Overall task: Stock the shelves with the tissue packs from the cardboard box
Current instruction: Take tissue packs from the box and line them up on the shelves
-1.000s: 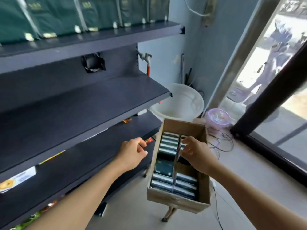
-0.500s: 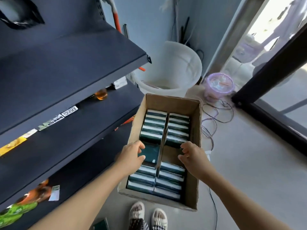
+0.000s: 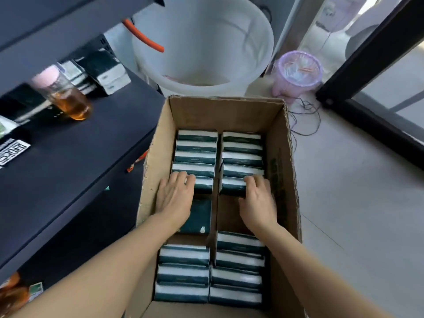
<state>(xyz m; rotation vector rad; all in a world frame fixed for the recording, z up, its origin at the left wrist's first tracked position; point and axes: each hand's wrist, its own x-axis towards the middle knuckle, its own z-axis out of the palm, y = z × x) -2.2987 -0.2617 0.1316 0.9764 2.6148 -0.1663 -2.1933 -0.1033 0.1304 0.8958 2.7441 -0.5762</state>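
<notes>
An open cardboard box (image 3: 278, 157) stands on the floor beside the dark shelves (image 3: 75, 157). A cardboard divider splits it into two columns of dark green tissue packs (image 3: 196, 157) standing on edge. Near the middle of the box there is a gap, and one pack (image 3: 199, 214) lies flat in the left column. My left hand (image 3: 175, 196) reaches into the left column, its fingers lying over the top of the nearest upright pack (image 3: 204, 183). In the right column my right hand (image 3: 258, 200) does the same on a pack (image 3: 231, 185). Neither pack is lifted.
A jar of amber liquid (image 3: 66, 99) and small boxes (image 3: 107, 74) sit on the shelf at the left. Behind the box are a big white tub (image 3: 206, 42) and a small purple basket (image 3: 297, 70). Thin cables (image 3: 305, 120) trail on the floor by the glass door.
My view has tilted down over the box. Both hands have moved from above the box edge and divider into it, and their fingers now rest on packs.
</notes>
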